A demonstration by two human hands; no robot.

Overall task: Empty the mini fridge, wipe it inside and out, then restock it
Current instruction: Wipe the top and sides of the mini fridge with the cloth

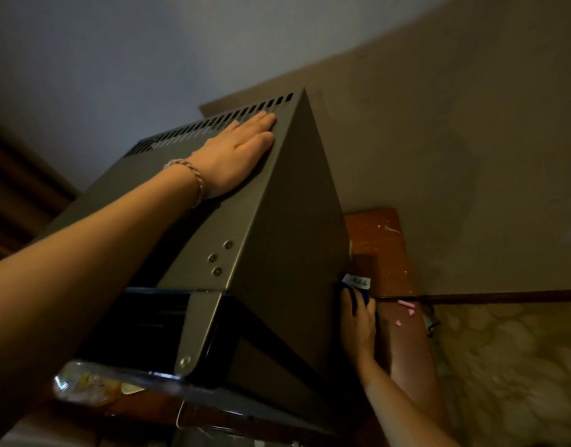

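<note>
Here, looking down on a grey mini fridge, largest thing in view, set on a reddish wooden surface against a tan wall. Slotted vent row along the far edge of the top panel; three round screw heads near the front corner, above a metal hinge plate. Door edge open below, dark inside, with a clear shelf holding a crinkled yellowish packet.

Left hand laid flat on the fridge top, fingers straight and close together, tips touching the vent slots, palm pressing down; gripping nothing. Braided bracelet on that wrist.

Right hand low at the fridge's right side wall, near its bottom corner, fingers curled around a dark blue cloth with a white label, cloth pressed to the metal.

Small pink scraps on the wood just beside that hand.
</note>
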